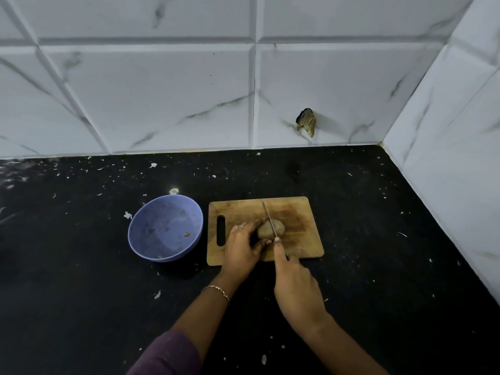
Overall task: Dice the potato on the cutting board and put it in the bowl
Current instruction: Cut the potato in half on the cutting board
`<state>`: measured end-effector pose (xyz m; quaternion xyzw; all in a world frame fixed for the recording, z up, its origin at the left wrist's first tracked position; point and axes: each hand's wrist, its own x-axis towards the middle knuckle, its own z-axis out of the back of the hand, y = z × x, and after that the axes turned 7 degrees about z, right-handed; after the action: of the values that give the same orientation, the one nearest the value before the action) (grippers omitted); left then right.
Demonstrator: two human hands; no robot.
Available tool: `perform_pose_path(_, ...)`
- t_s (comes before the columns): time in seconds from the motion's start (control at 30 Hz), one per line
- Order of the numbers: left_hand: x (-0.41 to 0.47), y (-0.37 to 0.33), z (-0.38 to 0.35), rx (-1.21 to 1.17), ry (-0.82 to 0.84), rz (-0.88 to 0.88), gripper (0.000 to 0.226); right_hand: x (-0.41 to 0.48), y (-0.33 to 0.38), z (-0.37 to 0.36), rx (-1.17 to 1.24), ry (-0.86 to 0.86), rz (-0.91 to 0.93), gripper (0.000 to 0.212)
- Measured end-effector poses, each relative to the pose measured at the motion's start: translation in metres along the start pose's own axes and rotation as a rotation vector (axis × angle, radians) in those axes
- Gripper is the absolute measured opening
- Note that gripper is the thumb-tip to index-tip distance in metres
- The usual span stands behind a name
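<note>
A brown, unpeeled potato (272, 227) lies in the middle of the wooden cutting board (300, 212). My left hand (243, 246) grips the potato's left end, fingers curled over it. My right hand (296, 288) holds a knife (269, 217) by the handle, with the forefinger laid along the blade's spine. The thin blade rests across the top of the potato, its tip pointing away from me. A blue bowl (140, 236) stands just left of the board, with a few small scraps inside.
The black counter (378, 239) is speckled with small white peel flakes. White marble-look tiled walls close it off at the back and on the right. A hole with a brown scrap (307, 122) marks the back wall.
</note>
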<state>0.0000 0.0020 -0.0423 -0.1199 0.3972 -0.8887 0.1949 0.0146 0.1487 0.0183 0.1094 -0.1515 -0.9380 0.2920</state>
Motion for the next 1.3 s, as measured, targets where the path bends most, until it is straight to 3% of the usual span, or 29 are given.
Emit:
perform_pose_path(0.67, 0.0, -0.004, 0.001, -0.029, -0.016, 0.039, 0.048, 0.011, -0.003, -0.009, -0.104, -0.03, 0.09, 0.057)
perform_pose_path(1.3, -0.001, -0.011, 0.004, 0.036, 0.01, 0.064, 0.049, 0.009, -0.01, -0.015, -0.09, 0.0, 0.137, 0.062)
